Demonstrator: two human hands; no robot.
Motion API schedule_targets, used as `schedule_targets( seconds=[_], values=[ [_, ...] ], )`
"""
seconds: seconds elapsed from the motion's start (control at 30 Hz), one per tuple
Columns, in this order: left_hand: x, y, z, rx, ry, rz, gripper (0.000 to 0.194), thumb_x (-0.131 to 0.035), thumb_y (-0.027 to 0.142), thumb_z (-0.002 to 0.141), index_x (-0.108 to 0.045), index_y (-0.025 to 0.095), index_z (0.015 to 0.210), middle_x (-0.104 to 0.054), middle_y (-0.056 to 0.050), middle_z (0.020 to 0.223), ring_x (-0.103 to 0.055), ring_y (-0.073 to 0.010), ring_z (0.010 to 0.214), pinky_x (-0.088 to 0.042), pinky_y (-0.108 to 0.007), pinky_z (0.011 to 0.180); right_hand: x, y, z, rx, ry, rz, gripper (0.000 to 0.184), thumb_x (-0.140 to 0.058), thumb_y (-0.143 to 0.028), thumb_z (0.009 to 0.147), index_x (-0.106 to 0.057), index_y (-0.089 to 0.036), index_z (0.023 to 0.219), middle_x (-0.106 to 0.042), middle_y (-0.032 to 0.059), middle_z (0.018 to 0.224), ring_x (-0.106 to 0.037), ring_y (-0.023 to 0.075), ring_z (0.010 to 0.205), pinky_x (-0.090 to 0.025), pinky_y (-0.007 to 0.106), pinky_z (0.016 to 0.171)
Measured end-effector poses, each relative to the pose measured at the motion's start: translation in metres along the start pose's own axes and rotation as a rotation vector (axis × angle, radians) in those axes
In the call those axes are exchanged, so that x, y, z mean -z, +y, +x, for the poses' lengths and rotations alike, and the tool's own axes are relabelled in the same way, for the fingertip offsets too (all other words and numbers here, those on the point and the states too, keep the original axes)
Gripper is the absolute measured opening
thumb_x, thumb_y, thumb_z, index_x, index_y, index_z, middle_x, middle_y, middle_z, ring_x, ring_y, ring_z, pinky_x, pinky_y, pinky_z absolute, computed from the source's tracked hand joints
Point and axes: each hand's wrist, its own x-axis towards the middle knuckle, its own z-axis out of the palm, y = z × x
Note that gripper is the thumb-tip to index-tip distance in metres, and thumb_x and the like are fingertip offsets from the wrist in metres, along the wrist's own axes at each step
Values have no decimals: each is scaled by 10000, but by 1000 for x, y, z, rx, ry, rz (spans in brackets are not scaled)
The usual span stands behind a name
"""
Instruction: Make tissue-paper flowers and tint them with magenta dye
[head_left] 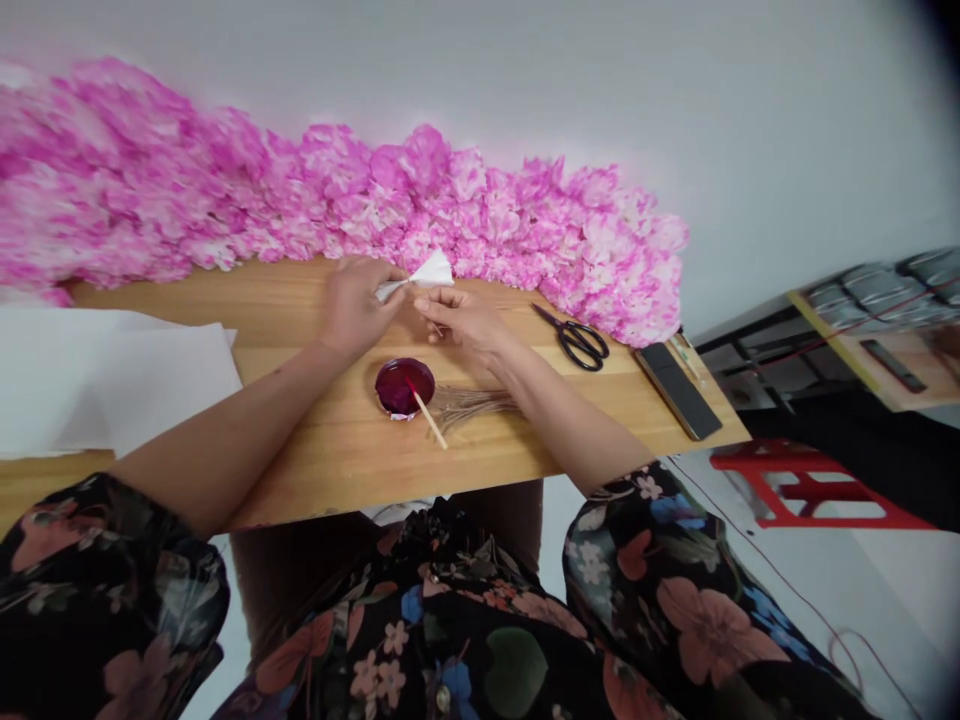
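Above the table, my left hand (356, 310) pinches a gathered piece of white paper (433, 270), whose pleated end fans out to the right. A thin brown strand crosses the paper at its narrow middle. Just right of it, my right hand (469, 322) has its thumb and fingertips closed, with what looks like the same thin strand between them. Nearer to me stands a small round dish (386, 405) of dark magenta liquid, with a light wooden stick (433, 424) leaning in it. A bundle of thin brown strands (480, 402) lies beside the dish, partly behind my right forearm.
Pink and white paper flowers (465, 210) are heaped along the table's (300, 480) back edge. White paper sheets (150, 350) lie left. Black-handled scissors (581, 345) and a dark phone (679, 392) lie right. A red plastic stool (817, 485) stands on the floor beyond.
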Motion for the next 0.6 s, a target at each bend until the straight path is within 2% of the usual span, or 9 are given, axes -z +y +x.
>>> schedule_targets(
  seconds=[0.1, 0.23, 0.4, 0.6],
  values=[
    [0, 1, 0, -45, 11, 18, 120, -637, 350, 974, -740, 304, 933, -806, -64, 962, -719, -319, 1029, -497, -493, 997, -8, -8, 9, -83, 30, 138, 510, -1089, -480, 688, -677, -190, 764, -588, -95, 665, -488, 50, 597, -451, 186, 563],
    [3, 2, 0, -66, 39, 42, 151, -618, 321, 979, -764, 310, 939, -807, -77, 967, -732, -331, 1029, -503, -520, 1026, -16, -13, 18, -156, 81, 237, 416, -1030, -369, 822, -666, -186, 738, -569, -101, 614, -480, 43, 570, -452, 166, 546],
    [2, -3, 1, -102, 54, 81, 160, -615, 340, 1006, -769, 318, 968, -816, -75, 990, -737, -330, 1029, -489, -545, 1084, -17, -6, 25, -164, 98, 301, 421, -1033, -312, 813, -638, -191, 736, -553, -113, 603, -470, 41, 547, -422, 164, 511],
    [-2, -5, 0, -165, 94, 147, 169, -599, 321, 1022, -753, 302, 955, -805, -62, 937, -747, -313, 972, -518, -527, 1050, -15, 3, 29, -136, 109, 405, 337, -1026, -251, 805, -694, -194, 819, -631, -113, 649, -511, 32, 560, -505, 152, 562]
  ],
)
